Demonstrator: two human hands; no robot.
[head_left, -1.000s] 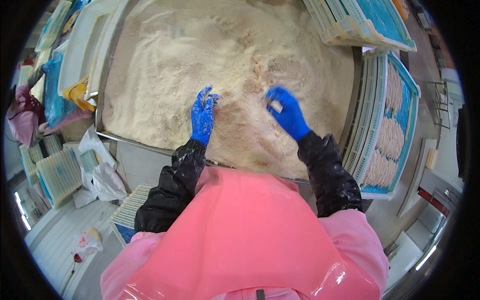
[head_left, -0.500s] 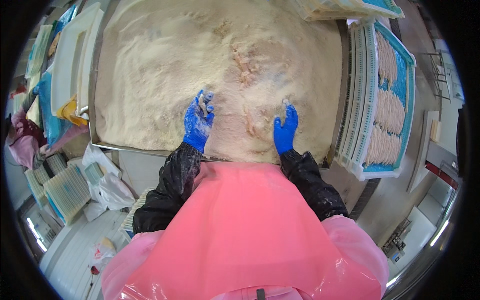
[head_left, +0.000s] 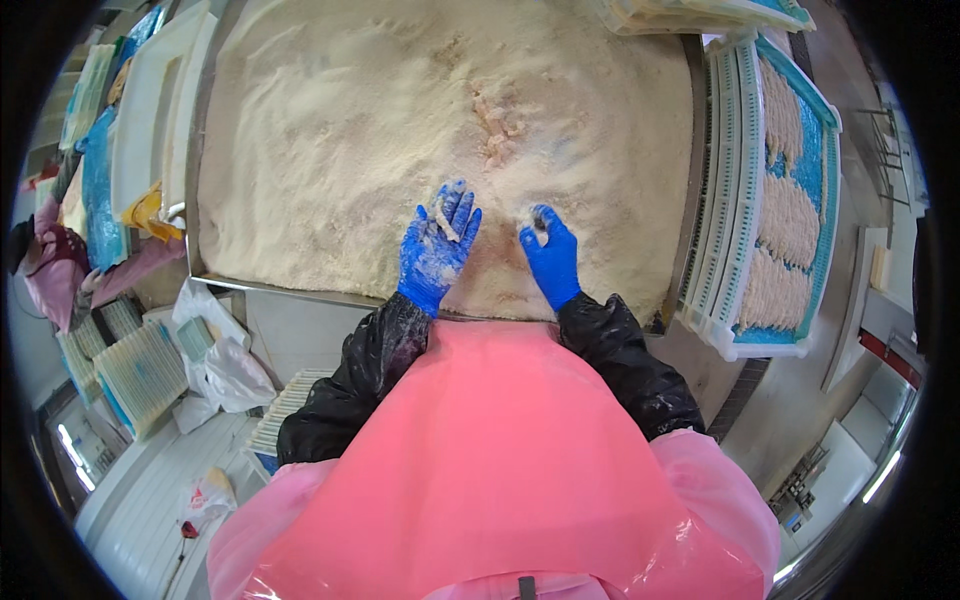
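My left hand [head_left: 437,250], in a crumb-dusted blue glove, is turned palm up over the bed of pale crumbs [head_left: 300,170]. A short crumb-coated strip [head_left: 446,223], seemingly raw meat, lies across its fingers. Just to the right, my right hand [head_left: 553,262], also blue-gloved, has thumb and forefinger curled toward each other. Something pale shows at those fingertips, too small to make out. Beyond both hands, a small heap of pinkish raw meat pieces [head_left: 497,135] sits partly covered in the crumbs.
A metal-edged tray [head_left: 300,293] holds the crumbs. At right stand stacked white crates [head_left: 720,190], the outer one with rows of coated strips [head_left: 785,215] on blue lining. White bins [head_left: 150,120] and a yellow cloth [head_left: 152,215] are at left, near a co-worker in pink [head_left: 60,265].
My left hand has moved right and turned its palm up, with the strip across the fingers. My right hand has shifted left toward it, its fingers curling. The meat beside my hands is less visible.
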